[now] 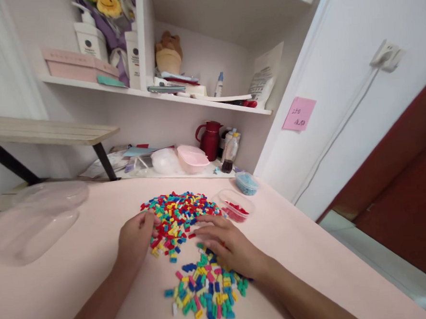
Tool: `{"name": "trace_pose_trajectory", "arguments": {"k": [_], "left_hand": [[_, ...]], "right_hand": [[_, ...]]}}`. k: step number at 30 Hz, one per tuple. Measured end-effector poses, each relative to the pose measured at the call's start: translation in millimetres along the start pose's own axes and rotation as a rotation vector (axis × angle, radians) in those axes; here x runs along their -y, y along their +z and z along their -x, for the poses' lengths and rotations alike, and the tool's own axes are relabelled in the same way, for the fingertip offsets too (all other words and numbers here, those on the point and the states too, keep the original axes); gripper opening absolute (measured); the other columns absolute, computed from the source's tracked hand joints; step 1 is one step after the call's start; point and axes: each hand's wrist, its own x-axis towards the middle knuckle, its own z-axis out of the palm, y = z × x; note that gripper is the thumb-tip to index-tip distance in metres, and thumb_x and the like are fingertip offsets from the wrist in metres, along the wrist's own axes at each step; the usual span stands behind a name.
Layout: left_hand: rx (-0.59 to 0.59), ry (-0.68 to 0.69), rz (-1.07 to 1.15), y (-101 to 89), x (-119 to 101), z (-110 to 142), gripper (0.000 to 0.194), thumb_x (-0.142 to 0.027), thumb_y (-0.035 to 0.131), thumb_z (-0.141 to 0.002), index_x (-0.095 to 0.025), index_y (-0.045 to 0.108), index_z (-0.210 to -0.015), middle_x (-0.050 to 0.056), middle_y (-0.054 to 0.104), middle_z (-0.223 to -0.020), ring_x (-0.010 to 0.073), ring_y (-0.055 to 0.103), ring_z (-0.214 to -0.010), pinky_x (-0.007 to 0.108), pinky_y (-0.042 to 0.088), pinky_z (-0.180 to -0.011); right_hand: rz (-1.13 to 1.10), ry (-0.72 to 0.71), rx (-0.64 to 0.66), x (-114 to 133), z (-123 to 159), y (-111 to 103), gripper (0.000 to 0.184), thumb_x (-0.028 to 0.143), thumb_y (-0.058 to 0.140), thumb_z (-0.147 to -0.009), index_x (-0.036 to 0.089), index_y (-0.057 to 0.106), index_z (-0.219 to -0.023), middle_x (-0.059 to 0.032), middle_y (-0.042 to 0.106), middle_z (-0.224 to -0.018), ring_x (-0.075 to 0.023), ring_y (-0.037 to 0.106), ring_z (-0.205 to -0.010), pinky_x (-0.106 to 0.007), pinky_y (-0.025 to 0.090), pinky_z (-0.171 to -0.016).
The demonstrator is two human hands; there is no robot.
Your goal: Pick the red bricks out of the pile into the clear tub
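Observation:
A large heap of small coloured plastic bricks (pixel 181 204) lies on the pink tabletop (pixel 135 304), mixing red, blue, green, yellow and white. Nearer to me spreads a looser group of similar bricks (pixel 210 289), with little red among them. At the heap's left edge is my left hand (pixel 138 234), its fingers curled together; whatever they hold is hidden. My right hand (pixel 228 242) hovers over the gap between both groups, palm down and fingers apart. A red brick (pixel 192 236) lies by its fingertips. Right of the heap stands a clear plastic tub (pixel 251 204) holding red bricks (pixel 236 210).
Another tub with light blue pieces (pixel 246 184) stands behind the red one. Clear empty-looking containers (pixel 40 237) sit at the left, near a wooden stand (pixel 52 131). Along the back are a pink bowl (pixel 192 158), a red jug (pixel 209 140) and a bottle (pixel 230 153).

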Motion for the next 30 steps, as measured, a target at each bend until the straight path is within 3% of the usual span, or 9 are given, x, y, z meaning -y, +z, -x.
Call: {"name": "trace_pose_trajectory", "arguments": {"k": [8, 17, 20, 27, 30], "left_hand": [[0.003, 0.035, -0.007, 2.1, 2.6, 0.3, 0.038, -0.05, 0.045, -0.08, -0.021, 0.065, -0.066, -0.001, 0.06, -0.047, 0.0166, 0.055, -0.048, 0.026, 0.037, -0.05], [-0.001, 0.003, 0.005, 1.2, 0.0, 0.8, 0.037, -0.05, 0.047, -0.079, -0.021, 0.065, -0.066, -0.001, 0.06, -0.047, 0.0177, 0.056, -0.05, 0.027, 0.039, -0.052], [-0.002, -0.002, 0.004, 0.6, -0.9, -0.1, 0.039, -0.052, 0.047, -0.078, -0.02, 0.066, -0.067, 0.0, 0.06, -0.047, 0.0184, 0.056, -0.051, 0.027, 0.039, -0.053], [-0.001, -0.008, -0.054, -2.3, 1.0, -3.3, 0.038, -0.053, 0.047, -0.075, -0.021, 0.067, -0.074, -0.001, 0.063, -0.05, 0.0199, 0.058, -0.054, 0.028, 0.041, -0.055], [-0.005, -0.02, -0.081, -3.1, 1.3, -5.7, 0.034, -0.05, 0.048, -0.074, -0.021, 0.067, -0.076, -0.001, 0.065, -0.054, 0.0204, 0.06, -0.058, 0.028, 0.042, -0.058]], "right_hand": [[0.09, -0.015, 0.137, -0.1, -2.7, 9.5, 0.032, 0.032, 0.049, -0.098, 0.028, 0.061, -0.128, -0.005, 0.059, -0.133, -0.0223, 0.051, -0.123, -0.041, 0.038, -0.107], [0.129, -0.045, 0.11, 3.9, -5.1, 9.1, 0.032, 0.027, 0.045, -0.099, 0.027, 0.062, -0.125, -0.0045, 0.062, -0.13, -0.0215, 0.053, -0.12, -0.041, 0.04, -0.106], [0.129, -0.027, 0.016, 2.8, -5.8, -0.7, 0.034, 0.028, 0.044, -0.099, 0.026, 0.06, -0.128, -0.0058, 0.059, -0.134, -0.0224, 0.053, -0.122, -0.043, 0.041, -0.105], [0.212, 0.184, -0.447, -28.1, 0.5, -47.5, 0.033, 0.033, 0.044, -0.098, 0.025, 0.063, -0.123, -0.0092, 0.059, -0.133, -0.027, 0.052, -0.124, -0.049, 0.04, -0.105], [0.238, 0.286, -0.528, -44.2, 4.5, -58.4, 0.031, 0.033, 0.047, -0.096, 0.024, 0.067, -0.117, -0.0094, 0.062, -0.129, -0.0272, 0.054, -0.121, -0.05, 0.041, -0.104]]}}
